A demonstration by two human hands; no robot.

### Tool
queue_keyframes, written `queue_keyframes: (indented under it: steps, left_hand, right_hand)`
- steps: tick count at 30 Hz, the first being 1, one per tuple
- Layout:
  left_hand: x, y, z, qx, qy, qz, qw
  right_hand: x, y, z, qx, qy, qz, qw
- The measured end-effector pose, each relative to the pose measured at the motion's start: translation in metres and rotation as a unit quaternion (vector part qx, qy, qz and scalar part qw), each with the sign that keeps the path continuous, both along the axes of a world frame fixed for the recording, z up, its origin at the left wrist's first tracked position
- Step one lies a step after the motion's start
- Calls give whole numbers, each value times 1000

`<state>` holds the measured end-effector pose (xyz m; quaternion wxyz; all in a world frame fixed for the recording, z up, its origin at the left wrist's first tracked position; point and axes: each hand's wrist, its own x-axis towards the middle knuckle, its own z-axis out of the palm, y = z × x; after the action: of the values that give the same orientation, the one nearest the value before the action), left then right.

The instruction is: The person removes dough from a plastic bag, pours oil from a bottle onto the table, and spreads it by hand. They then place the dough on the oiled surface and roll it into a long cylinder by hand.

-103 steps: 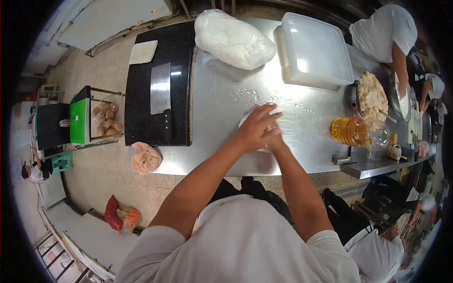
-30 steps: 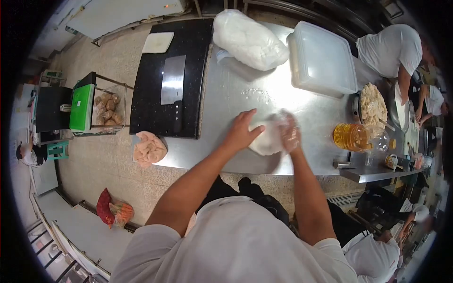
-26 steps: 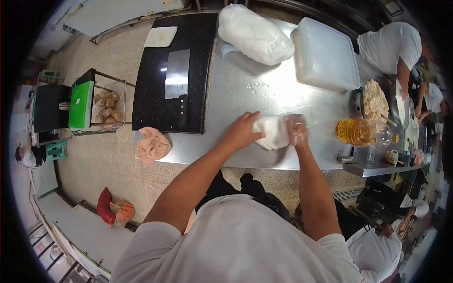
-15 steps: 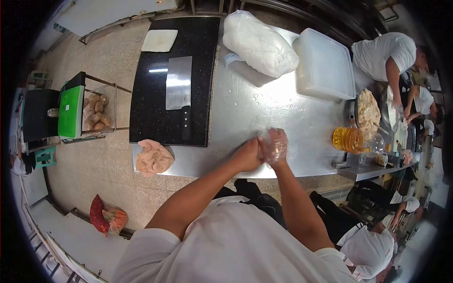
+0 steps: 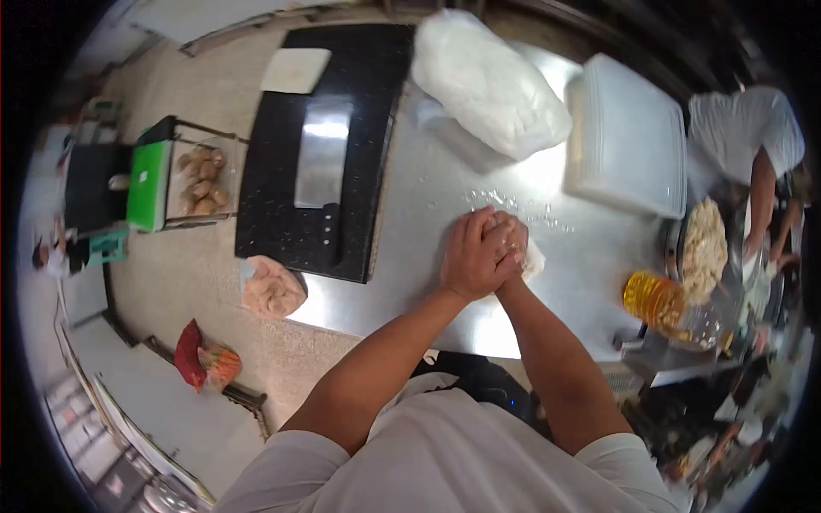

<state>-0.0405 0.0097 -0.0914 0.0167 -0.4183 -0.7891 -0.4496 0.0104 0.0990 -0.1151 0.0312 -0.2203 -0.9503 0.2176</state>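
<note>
My left hand (image 5: 470, 256) lies over my right hand (image 5: 511, 239), its fingers wrapped across and between the right fingers. A clear, crinkled plastic glove (image 5: 518, 232) covers the right hand, and the left hand presses on it. Most of the right fingers are hidden beneath the left ones. Something white (image 5: 534, 262) shows beside the right hand, low over the steel table (image 5: 410, 295). Water drops are scattered on the metal just beyond the hands.
Left, a cleaver (image 5: 324, 162) and white cloth (image 5: 295, 70) lie on a black slab (image 5: 274, 184); a pinkish cloth (image 5: 274, 289) sits nearby. A stuffed white bag (image 5: 492, 85), plastic container (image 5: 633, 132), oil bottle (image 5: 654, 299) and co-worker (image 5: 744, 132) are beyond and right.
Both hands have moved farther over the table. My left hand went from holding the glove at the right hand's side to clasping over the gloved hand. The view has shifted slightly.
</note>
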Motion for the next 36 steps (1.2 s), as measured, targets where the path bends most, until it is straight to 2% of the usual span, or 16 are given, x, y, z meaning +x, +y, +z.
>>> queue_keyframes:
  steps: [3,6,8,11,12,14,17,19,20,22,24,26,28,30,33,36]
  left_hand:
    - [-1,-7,2,-15,12,3,1000]
    - [-1,-39,-10,38,-192,-83,977]
    - [10,-78,-12,64,-530,-131,835]
    - [44,-99,14,-87,-298,-106,945]
    - [45,-99,14,-87,-299,-112,944]
    - [44,-88,12,-153,-279,-58,946]
    - [27,-67,20,-233,-250,-92,935]
    - [26,-64,16,-240,-240,-142,930]
    - [25,-63,14,-254,-226,-185,922]
    - [33,-65,17,-271,-240,-181,914]
    - [51,-70,14,-291,-253,-202,900]
    - [57,-74,-7,-206,-258,-164,930]
    - [51,-80,-18,-206,-244,-235,918]
    - [52,-88,-83,-120,-334,-238,904]
    - [25,-99,-16,-212,-417,-250,847]
    - [20,-88,2,-245,-378,-224,864]
  right_hand:
    - [-10,2,14,-28,-48,6,998]
    - [9,-1,30,-56,-90,5,994]
    - [40,-17,34,-17,32,92,995]
    - [63,-7,9,-115,70,124,983]
    - [69,0,0,-200,91,148,964]
    - [75,14,32,-32,120,25,992]
    - [95,32,35,-79,-68,-39,994]
    - [98,35,27,-351,-28,-147,924]
    - [106,31,27,-344,-26,-160,925]
    - [122,23,32,-475,73,0,877]
    - [106,-17,107,-307,-102,38,945]
    - [96,-46,97,-191,-201,-144,950]
    - [103,-64,31,74,3,-71,995]
    - [95,-78,37,18,0,-137,990]
    - [80,-77,44,24,-55,-156,986]
    - [66,-64,40,15,-78,-140,987]
